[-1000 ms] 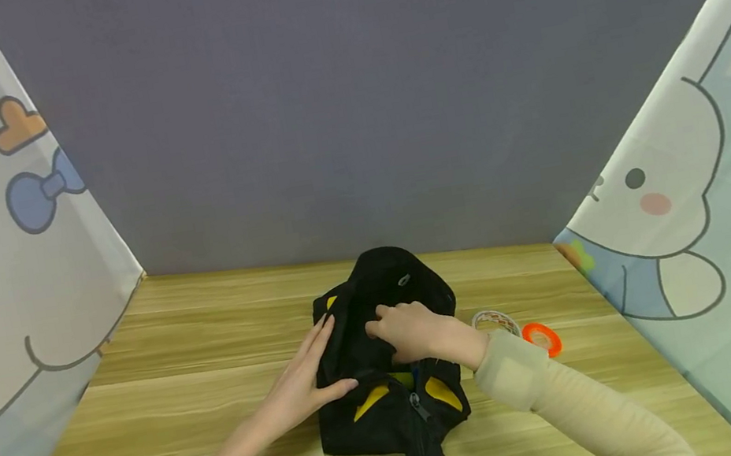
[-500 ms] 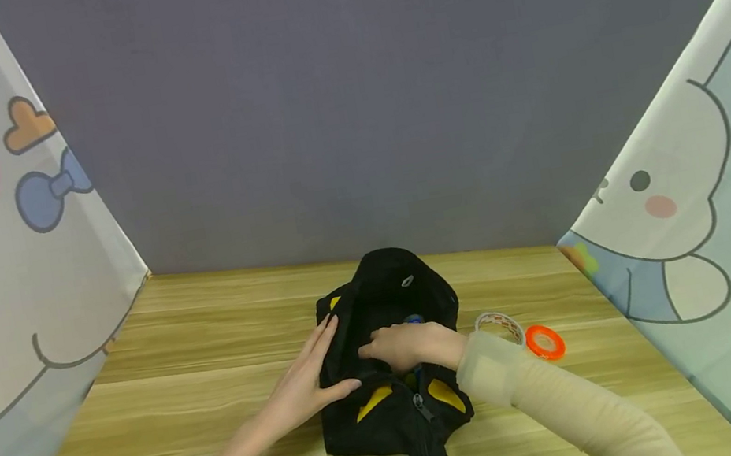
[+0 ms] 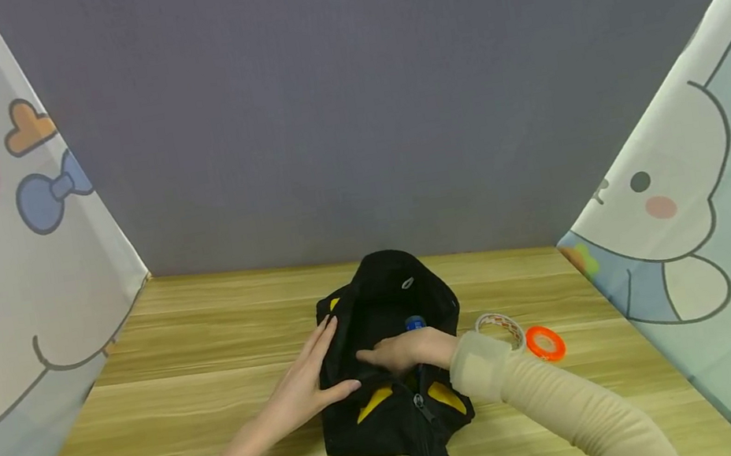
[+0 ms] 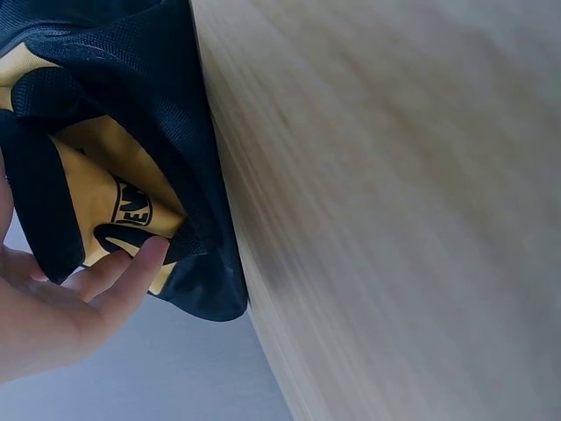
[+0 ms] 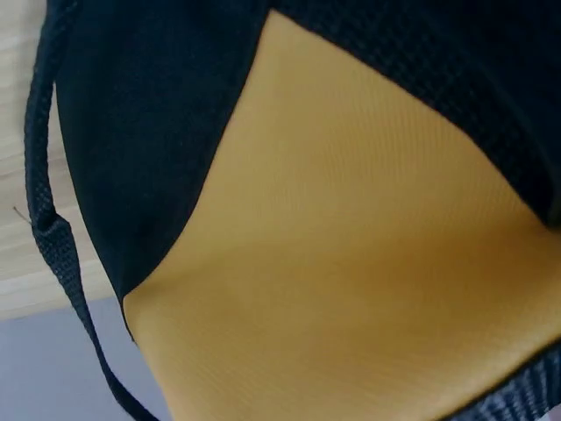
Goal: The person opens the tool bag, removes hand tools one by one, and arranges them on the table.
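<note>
A black tool bag (image 3: 369, 431) with yellow patches stands on the table with its top unzipped. My left hand (image 3: 297, 386) rests on its left side, fingers extended along the rim and thumb across the front. In the left wrist view, fingertips (image 4: 145, 263) touch the bag's yellow side panel with black lettering. My right hand (image 3: 403, 351) reaches into the opening; its lower fingers are hidden, and whether they hold anything cannot be seen. A small blue-topped item (image 3: 414, 322) shows inside behind it. The right wrist view is filled by the bag's yellow side (image 5: 333, 228).
Right of the bag lie a roll of clear tape (image 3: 499, 328) and an orange tape roll (image 3: 545, 343). The wooden table (image 3: 221, 314) meets a grey back panel (image 3: 332, 106). Cartoon-printed cloths hang at both sides.
My right hand has sunk deeper into the bag and shifted slightly toward its front left. The blue-topped item behind it has come into sight. The left hand keeps its place.
</note>
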`<state>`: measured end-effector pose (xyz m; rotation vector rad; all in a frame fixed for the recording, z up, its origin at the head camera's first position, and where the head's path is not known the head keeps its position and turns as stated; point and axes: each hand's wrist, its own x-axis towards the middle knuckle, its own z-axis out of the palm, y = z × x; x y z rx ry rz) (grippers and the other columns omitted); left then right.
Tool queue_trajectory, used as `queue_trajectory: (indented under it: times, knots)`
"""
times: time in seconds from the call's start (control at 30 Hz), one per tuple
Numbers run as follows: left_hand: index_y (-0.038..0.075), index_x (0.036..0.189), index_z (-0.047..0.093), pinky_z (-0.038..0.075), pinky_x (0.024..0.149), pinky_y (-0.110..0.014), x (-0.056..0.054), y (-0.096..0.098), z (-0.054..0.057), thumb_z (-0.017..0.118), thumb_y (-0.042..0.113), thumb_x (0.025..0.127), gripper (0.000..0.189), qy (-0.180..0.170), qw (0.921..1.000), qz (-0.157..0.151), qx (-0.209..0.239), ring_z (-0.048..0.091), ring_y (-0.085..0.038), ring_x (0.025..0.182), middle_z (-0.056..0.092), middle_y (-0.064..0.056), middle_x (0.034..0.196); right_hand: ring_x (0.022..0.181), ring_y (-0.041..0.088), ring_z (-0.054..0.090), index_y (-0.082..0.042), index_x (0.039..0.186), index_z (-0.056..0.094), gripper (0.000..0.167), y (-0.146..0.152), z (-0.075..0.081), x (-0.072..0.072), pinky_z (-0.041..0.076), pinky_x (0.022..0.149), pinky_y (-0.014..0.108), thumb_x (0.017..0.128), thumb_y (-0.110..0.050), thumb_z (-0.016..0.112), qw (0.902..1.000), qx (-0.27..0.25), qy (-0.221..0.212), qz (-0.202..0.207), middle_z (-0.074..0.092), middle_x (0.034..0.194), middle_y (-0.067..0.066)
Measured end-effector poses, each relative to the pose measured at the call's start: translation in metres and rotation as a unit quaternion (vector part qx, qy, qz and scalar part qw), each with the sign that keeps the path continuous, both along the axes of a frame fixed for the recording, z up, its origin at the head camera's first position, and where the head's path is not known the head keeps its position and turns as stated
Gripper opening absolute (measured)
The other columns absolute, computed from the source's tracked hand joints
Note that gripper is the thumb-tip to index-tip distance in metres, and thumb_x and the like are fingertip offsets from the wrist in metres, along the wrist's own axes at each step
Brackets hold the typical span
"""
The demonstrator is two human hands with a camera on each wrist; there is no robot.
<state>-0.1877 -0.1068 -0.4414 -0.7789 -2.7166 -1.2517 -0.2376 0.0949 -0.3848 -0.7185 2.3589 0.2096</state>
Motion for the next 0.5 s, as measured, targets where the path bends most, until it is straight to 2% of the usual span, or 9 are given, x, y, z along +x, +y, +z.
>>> queue_trajectory:
  times: [0.2,0.33,0.5]
  knots:
    - [0.014,0.161,0.013,0.051,0.096,-0.055,-0.0007,0.0008,-0.0003,0.071,0.046,0.090,0.097,0.000,1.0000,0.002,-0.006,0.045,-0.046,0.137,0.018,-0.023,0.164,0.149,0.019,0.035,-0.028,0.158,0.026,0.057,-0.0011,-0.0064,0.0033,0.029,0.122,0.039,0.106,-0.022,0.048,0.9982,-0.022,-0.006,-0.055,0.036,0.161,0.001]
    - [0.015,0.161,0.013,0.049,0.098,-0.057,-0.0007,0.0010,-0.0006,0.071,0.046,0.089,0.097,-0.003,1.0000,0.002,-0.004,0.042,-0.047,0.139,0.017,-0.023,0.164,0.148,0.018,0.037,-0.027,0.157,0.031,0.053,-0.0041,-0.0083,0.0045,0.030,0.122,0.038,0.106,-0.025,0.046,0.9982,-0.015,0.006,-0.057,0.039,0.160,0.001]
    - [0.015,0.161,0.013,0.049,0.098,-0.058,-0.0006,0.0006,-0.0010,0.071,0.046,0.089,0.097,-0.001,1.0000,0.003,-0.003,0.042,-0.047,0.139,0.017,-0.023,0.164,0.143,0.016,0.044,-0.025,0.155,0.036,0.051,-0.0080,-0.0088,0.0052,0.034,0.119,0.034,0.105,-0.019,0.048,0.9989,0.001,0.023,-0.040,0.046,0.155,0.000]
